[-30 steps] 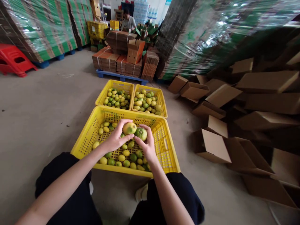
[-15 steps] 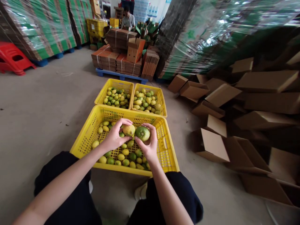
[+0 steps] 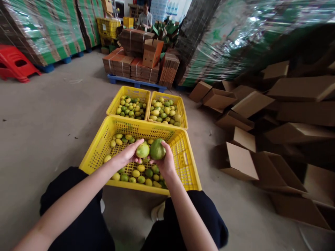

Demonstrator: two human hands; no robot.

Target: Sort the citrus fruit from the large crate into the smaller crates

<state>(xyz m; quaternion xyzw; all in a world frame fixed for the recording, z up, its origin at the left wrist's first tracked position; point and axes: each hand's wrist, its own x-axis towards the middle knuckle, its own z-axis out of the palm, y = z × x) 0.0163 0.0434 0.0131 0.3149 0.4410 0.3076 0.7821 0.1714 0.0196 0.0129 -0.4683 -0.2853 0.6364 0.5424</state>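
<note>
My left hand (image 3: 131, 153) is closed round a yellow-green lemon (image 3: 142, 150). In my right hand (image 3: 166, 162) is a larger green lemon (image 3: 157, 149), gripped from its right side. Both fruits are held close side by side above a large yellow plastic crate (image 3: 90, 158). Inside that crate lie several loose yellow and green lemons (image 3: 141, 179), with bare slotted floor showing between them. My hands and forearms cover part of the fruit below.
Behind stand two yellow crates of lemons (image 3: 128, 108) (image 3: 166, 111). Farther off, flattened cartons (image 3: 117, 64) rest on a blue pallet (image 3: 136, 83). Open cardboard boxes (image 3: 240, 160) are heaped at right. A red stool (image 3: 18, 62) is at left; a person (image 3: 145, 17) is at the back.
Both lemons have been turned in my fingers. The left one now shows a greener side, and the right one shows its flank instead of its stem end.
</note>
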